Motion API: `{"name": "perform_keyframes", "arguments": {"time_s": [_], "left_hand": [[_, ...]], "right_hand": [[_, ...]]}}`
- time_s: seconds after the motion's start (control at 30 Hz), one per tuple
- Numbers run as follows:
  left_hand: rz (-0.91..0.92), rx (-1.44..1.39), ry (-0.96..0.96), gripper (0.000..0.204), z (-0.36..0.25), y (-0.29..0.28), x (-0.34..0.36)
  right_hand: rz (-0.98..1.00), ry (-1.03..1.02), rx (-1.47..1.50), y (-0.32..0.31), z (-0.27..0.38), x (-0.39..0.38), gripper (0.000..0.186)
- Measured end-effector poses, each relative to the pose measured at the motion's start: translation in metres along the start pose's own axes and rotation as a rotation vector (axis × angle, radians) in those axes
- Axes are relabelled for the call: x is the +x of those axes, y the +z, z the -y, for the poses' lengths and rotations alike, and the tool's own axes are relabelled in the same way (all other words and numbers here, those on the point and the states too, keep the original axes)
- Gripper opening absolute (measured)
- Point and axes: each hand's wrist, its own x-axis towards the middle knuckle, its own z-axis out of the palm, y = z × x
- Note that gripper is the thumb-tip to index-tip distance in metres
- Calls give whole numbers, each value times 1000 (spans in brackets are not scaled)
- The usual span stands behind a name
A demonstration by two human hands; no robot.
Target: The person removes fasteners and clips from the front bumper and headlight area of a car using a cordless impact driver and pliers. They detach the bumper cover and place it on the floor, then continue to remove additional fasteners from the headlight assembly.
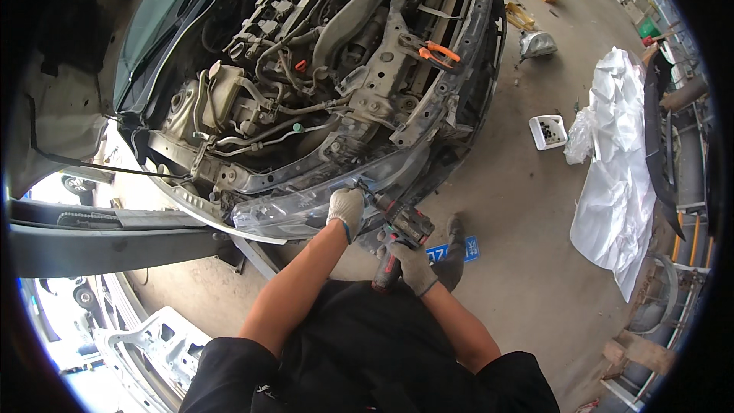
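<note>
My left hand (346, 210), in a grey work glove, presses on the near end of a clear headlight unit (287, 210) at the car's front corner. In my gloved right hand (413, 264) is a red and black cordless drill (401, 233), gripped by its handle. The drill's tip points up-left at the headlight's mounting area beside my left hand. Above them lies the open engine bay (306, 53) with the bumper taken off.
Orange-handled pliers (437, 53) rest on the front crossmember. A small white tray of parts (548, 131), a blue plate (453, 251), a loose lamp (537, 44) and white plastic sheeting (615, 160) lie on the concrete floor. A white car panel (149, 344) lies lower left.
</note>
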Motion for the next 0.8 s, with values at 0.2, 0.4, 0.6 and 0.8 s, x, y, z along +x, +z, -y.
{"name": "perform_keyframes", "arguments": {"time_s": [0.2,0.4,0.6,0.8], "left_hand": [[27,-374,-295,19,-3,3,3],[-74,-354,-211,20,-22,13,-16],[-83,-602,-385,14,-34,9,-26],[-28,-575,-384,11,-28,6,-24]], "right_hand": [[-15,-6,18,0,-6,2,40],[-9,16,98,-4,-8,4,38],[34,-37,62,-9,-11,8,39],[27,-46,23,-12,-16,9,39]]}}
